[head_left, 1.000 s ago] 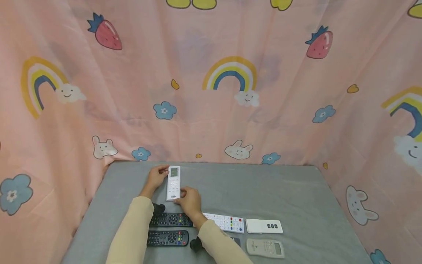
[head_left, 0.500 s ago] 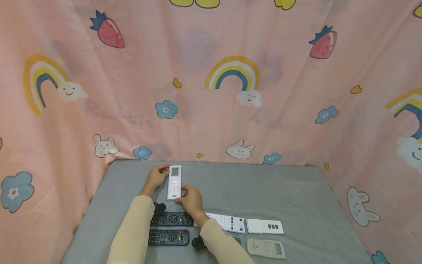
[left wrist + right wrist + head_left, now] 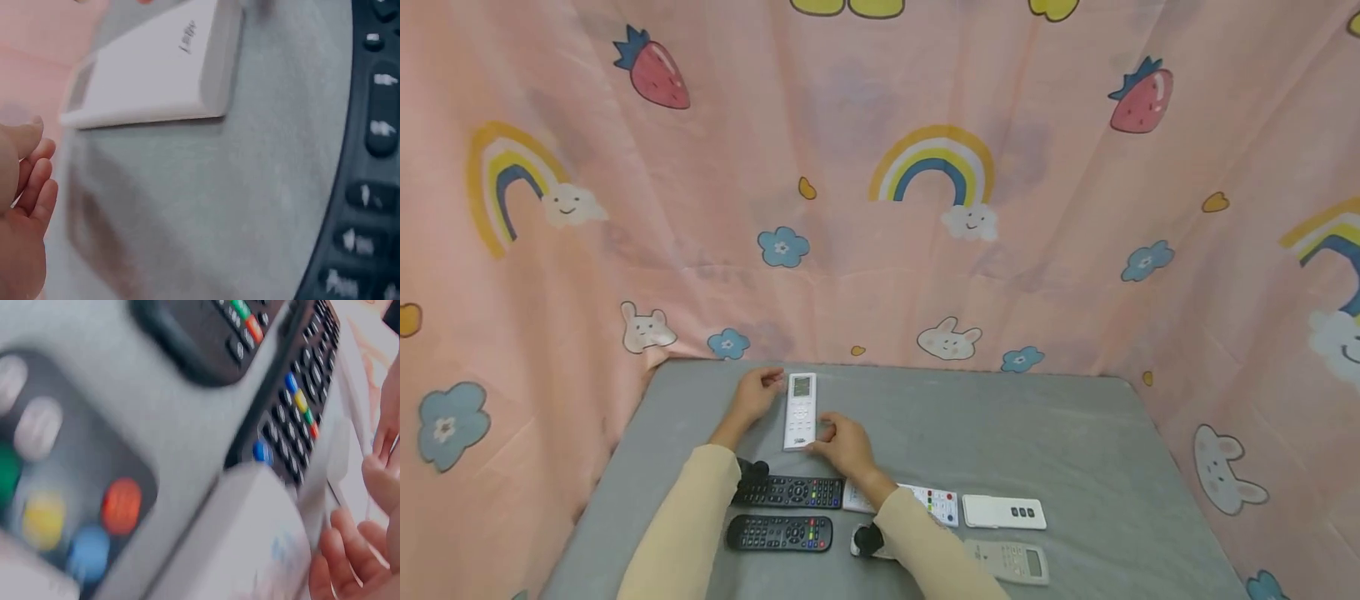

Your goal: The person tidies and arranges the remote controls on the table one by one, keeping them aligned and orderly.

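White remote with a screen lies on the grey table, its screen end pointing away from the person. Just left of its screen end is the left hand, fingers loosely bent, apart from it and holding nothing. At its lower right corner is the right hand, thumb and fingers spread, pinching nothing; whether the thumb touches the lower edge I cannot tell. Nearer the person than this remote lie a long black remote and, beyond that, a second black remote. Nearer the person and to its right are a white remote with coloured buttons, partly covered by the right sleeve, a white three-button remote and a beige remote. Behind it hangs a pink printed curtain.
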A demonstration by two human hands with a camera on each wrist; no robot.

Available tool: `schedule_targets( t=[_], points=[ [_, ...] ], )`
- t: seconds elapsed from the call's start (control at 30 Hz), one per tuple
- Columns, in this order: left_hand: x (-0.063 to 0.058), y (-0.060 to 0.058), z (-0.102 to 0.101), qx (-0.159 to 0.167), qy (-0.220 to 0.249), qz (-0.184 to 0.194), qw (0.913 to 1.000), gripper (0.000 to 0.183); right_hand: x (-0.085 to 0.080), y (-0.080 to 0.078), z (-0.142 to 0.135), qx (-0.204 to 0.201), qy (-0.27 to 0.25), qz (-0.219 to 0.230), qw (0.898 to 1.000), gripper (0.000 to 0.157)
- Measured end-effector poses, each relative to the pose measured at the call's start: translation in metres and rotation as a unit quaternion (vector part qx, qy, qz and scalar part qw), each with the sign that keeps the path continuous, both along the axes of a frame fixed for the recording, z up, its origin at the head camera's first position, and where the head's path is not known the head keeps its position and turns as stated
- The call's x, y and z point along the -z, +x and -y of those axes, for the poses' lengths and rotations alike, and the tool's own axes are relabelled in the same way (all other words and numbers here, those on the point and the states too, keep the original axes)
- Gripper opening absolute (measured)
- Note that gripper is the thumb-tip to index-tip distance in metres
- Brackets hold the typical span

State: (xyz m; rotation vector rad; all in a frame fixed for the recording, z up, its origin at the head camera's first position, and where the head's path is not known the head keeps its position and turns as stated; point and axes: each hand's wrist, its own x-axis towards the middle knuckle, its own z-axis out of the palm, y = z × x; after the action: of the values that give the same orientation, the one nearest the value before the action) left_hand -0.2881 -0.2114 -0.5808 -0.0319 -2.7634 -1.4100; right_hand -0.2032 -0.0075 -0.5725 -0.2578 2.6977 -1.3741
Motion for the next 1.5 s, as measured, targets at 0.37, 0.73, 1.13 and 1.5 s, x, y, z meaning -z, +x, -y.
schedule_targets(
  t=[0.37, 0.73, 1.13, 1.5],
  points=[
    [-0.032, 0.05, 0.019, 0.074, -0.021, -0.064, 0.995, 0.035, -0.016, 0.012, -0.044, -0.138, 0.044, -0.013, 0.989, 0.059],
    [-0.01, 0.118, 0.054, 0.082, -0.053, -0.055, 0.9937, 0.042, -0.006, 0.04, -0.052, -0.165, 0.152, -0.075, 0.972, 0.066],
    [0.007, 0.149, 0.081, 0.094, -0.106, -0.051, 0.9886, 0.053, 0.005, 0.055, -0.048, -0.151, 0.209, -0.1, 0.961, 0.056],
    [0.004, 0.154, 0.08, 0.123, -0.162, -0.023, 0.9788, 0.056, 0.005, 0.061, -0.042, -0.121, 0.217, -0.102, 0.963, 0.047]
  ],
)
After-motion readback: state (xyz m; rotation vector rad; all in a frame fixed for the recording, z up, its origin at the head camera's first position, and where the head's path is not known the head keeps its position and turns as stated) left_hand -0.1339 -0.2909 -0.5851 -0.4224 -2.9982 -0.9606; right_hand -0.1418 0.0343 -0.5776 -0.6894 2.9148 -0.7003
